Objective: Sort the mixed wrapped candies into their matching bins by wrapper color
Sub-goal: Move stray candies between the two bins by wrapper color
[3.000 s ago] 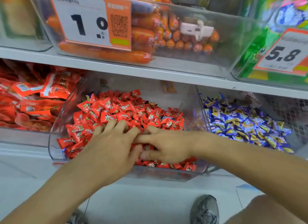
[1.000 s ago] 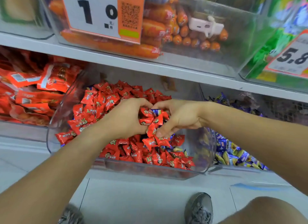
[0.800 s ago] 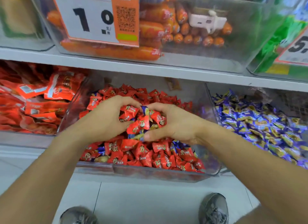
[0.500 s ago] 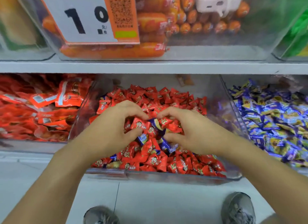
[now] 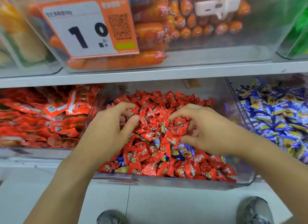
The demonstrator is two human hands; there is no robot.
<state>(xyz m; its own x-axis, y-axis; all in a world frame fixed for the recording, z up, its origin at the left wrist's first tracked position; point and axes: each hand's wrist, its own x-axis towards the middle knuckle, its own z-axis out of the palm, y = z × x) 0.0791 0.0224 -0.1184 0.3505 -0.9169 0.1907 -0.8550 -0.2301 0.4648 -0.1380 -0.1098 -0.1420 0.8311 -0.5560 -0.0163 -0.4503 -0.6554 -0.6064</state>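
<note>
Red wrappers fill the clear middle bin point(image 5: 166, 182) on the lower shelf, and both hands are sunk into the heap of red candies point(image 5: 166, 107); the left hand point(image 5: 108, 132) lies on the left part of the pile with its fingers curled down among the wrappers and its thumb pointing toward the centre, though whether it actually grips any piece cannot be told; the right hand point(image 5: 205, 132) sits on the right part of the pile, fingers bent like a claw over a cluster of red pieces and thumb stretched out below them, and again a firm hold on any one candy cannot be made out; between and just below the two hands several blue-wrapped candies point(image 5: 181, 148) show through the red ones, mixed into the same bin, with a few more at its front left corner; the bin just to the right point(image 5: 233, 97) holds a mass of blue and yellow candies point(image 5: 275, 117); the bin to the left holds flat red snack packets point(image 5: 41, 117); on the shelf point(image 5: 150, 74) above stands a clear bin of orange sausages point(image 5: 191, 30) carrying an orange and white price tag point(image 5: 90, 27); two grey shoes point(image 5: 253, 210) stand on the pale floor point(image 5: 166, 203) at the bottom edge.
</note>
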